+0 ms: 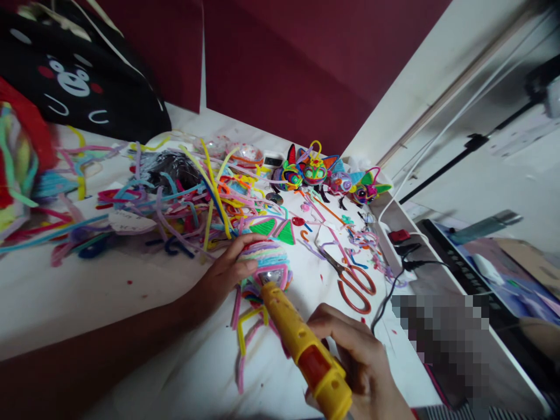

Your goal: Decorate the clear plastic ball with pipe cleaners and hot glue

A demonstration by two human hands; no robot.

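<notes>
My left hand [234, 262] is closed around the side of a striped ball made of pipe cleaners [265, 254], in pink, white and light blue rows. Green ribbed wing-like pieces [273, 229] lie just behind the ball. Loose pipe-cleaner ends hang below it onto the white table. A yellow hot glue gun [297, 341] is gripped in my right hand [350, 344], its tip touching or very near a clear gap in the ball, framed by pink. The fingers on the gun's handle are partly hidden. Orange-handled scissors [347, 277] lie to the right.
A tangled heap of coloured pipe cleaners [175, 204] covers the table's left side, beneath a black bag [79, 76]. Several finished pipe-cleaner figures [315, 172] stand at the back. A white box edge with a cable [396, 251] runs along the right.
</notes>
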